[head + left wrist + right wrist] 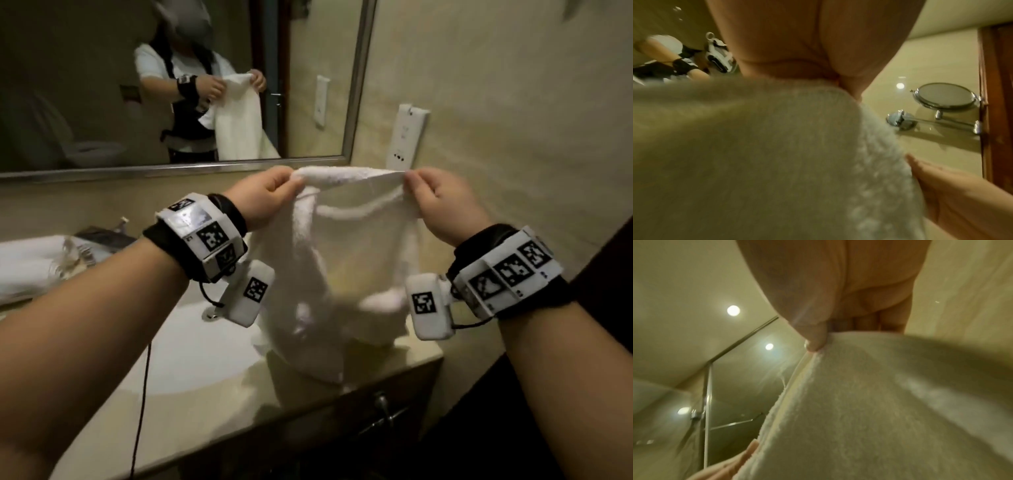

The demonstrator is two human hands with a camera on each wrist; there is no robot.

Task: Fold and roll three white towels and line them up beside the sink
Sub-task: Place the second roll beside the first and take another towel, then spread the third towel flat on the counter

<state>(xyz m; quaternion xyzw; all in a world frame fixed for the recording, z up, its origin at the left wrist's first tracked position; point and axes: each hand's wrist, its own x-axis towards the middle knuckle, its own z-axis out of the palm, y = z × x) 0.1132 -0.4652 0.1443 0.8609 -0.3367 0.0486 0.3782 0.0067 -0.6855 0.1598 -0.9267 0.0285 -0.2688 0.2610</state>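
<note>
A white towel (pixel 346 260) hangs in the air above the counter, its lower end bunched on the countertop (pixel 219 404) right of the sink (pixel 191 356). My left hand (pixel 270 195) pinches the towel's top left corner and my right hand (pixel 435 202) pinches the top right corner, with the top edge stretched between them. In the left wrist view the towel (pixel 756 154) fills the frame under my left hand (pixel 846 87). The right wrist view shows my thumb (pixel 816 339) pressed on the towel's (pixel 879 402) hem. More white towels (pixel 27 263) lie at the far left.
A mirror (pixel 171 85) runs along the wall behind the counter, and a white wall box (pixel 407 137) hangs right of it. A faucet base (pixel 210 313) stands behind the sink. A drawer handle (pixel 383 407) sits below the counter's front edge. A round shaving mirror (pixel 945 95) is wall-mounted.
</note>
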